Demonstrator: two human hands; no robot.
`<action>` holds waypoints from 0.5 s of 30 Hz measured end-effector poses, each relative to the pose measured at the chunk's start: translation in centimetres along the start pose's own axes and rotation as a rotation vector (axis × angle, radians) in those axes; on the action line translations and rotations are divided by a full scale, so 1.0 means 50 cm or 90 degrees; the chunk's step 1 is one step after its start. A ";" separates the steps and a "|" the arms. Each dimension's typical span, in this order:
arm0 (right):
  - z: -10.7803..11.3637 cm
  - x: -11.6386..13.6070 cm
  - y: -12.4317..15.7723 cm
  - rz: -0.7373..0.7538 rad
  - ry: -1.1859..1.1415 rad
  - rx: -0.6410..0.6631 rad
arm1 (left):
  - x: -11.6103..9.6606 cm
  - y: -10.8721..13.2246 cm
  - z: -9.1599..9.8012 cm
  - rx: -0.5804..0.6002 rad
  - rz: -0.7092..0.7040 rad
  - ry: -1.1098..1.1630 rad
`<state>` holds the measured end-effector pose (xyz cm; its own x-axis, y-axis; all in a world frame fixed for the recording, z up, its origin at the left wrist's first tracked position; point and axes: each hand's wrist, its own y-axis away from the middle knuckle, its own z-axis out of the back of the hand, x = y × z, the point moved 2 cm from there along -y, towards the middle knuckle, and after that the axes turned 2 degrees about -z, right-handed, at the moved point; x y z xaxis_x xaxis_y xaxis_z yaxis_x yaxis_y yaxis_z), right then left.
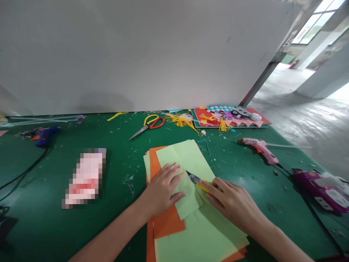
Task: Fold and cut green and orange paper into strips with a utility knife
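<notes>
My right hand (pixel 229 198) grips a yellow-handled utility knife (pixel 195 178), its blade pointing up and left along the edge of a folded light green paper strip (pixel 188 203). Fingers spread, my left hand (pixel 166 187) lies flat on that strip, just left of the blade. Beneath are larger light green sheets (pixel 201 236) and orange paper (pixel 166 225), stacked unevenly. Whether the blade tip is cutting through the paper, I cannot tell.
Beyond the stack lie red-and-yellow scissors (pixel 148 126) and yellow tassels (pixel 182 120). A pink glue gun (pixel 261 149) and a purple power strip (pixel 321 191) are at right. On the left are a blue glue gun (pixel 43 136) and a pixelated pink object (pixel 85 178).
</notes>
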<state>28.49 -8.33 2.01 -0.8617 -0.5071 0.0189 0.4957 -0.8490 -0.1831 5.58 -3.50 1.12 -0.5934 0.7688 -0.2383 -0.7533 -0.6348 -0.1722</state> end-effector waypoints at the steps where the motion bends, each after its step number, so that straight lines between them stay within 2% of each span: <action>1: 0.000 -0.002 -0.006 0.000 0.003 0.001 | 0.000 0.000 0.000 -0.004 -0.001 0.003; 7: -0.001 -0.008 -0.024 -0.004 -0.003 0.025 | 0.000 -0.001 0.002 -0.007 -0.007 -0.007; 15: -0.005 0.001 0.005 0.011 -0.016 0.002 | -0.013 0.003 0.001 -0.026 -0.063 -0.022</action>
<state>28.57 -8.53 1.73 -0.8496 -0.5259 0.0406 0.5114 -0.8401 -0.1808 5.84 -4.12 1.29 -0.5269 0.8294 -0.1857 -0.7969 -0.5580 -0.2315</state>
